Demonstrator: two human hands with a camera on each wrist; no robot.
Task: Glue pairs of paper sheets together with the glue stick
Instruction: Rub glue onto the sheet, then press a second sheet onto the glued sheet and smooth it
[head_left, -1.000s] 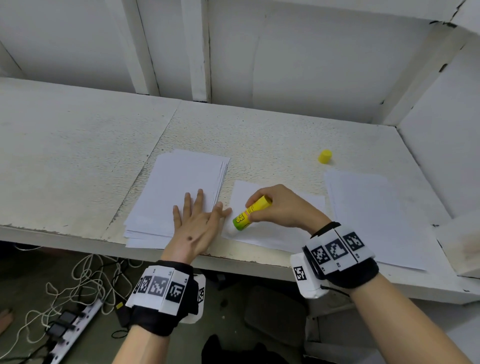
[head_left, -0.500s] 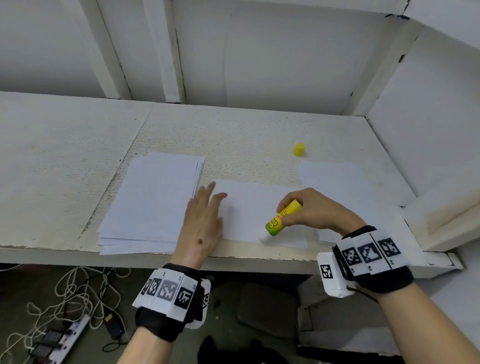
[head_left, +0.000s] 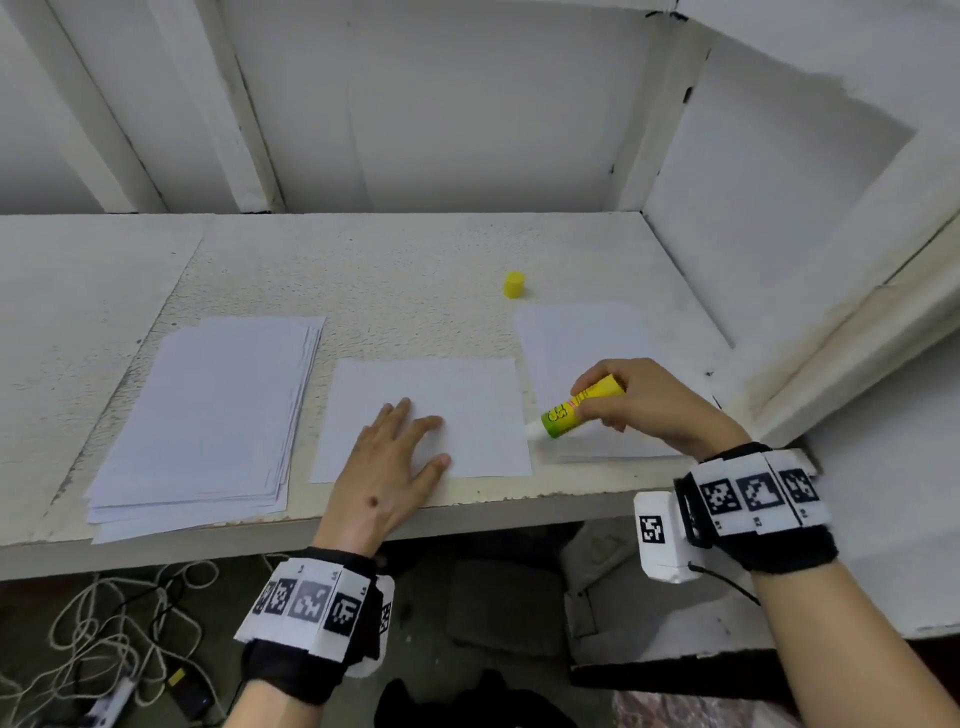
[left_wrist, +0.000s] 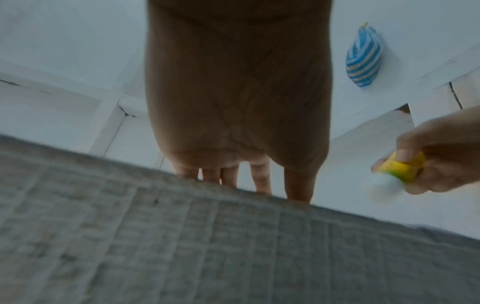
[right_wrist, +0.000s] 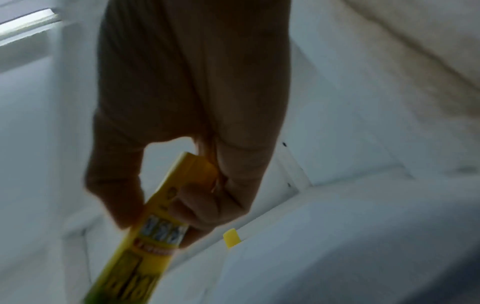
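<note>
A single white sheet (head_left: 457, 400) lies in the middle of the shelf near its front edge. My left hand (head_left: 400, 457) rests flat on it with fingers spread. My right hand (head_left: 639, 400) grips the yellow-green glue stick (head_left: 576, 410), its white tip pointing down-left just past the sheet's right edge, over the white sheets (head_left: 582, 343) on the right. The wrist views show the same: the left hand (left_wrist: 246, 164) with straight fingers, the glue stick (right_wrist: 145, 226) held between thumb and fingers of the right hand (right_wrist: 182, 164). Left of the single sheet lies a stack of white paper (head_left: 208, 421).
The yellow cap (head_left: 514, 285) stands upright on the shelf behind the sheets. A white side wall (head_left: 779, 234) closes the shelf at the right. Below the shelf edge lie cables and a power strip (head_left: 104, 654). A blue striped bag (left_wrist: 363, 59) hangs on the wall.
My right hand carried the glue stick to the right, from the sheet's left part to past its right edge. My left hand slid from the paper stack onto the single sheet.
</note>
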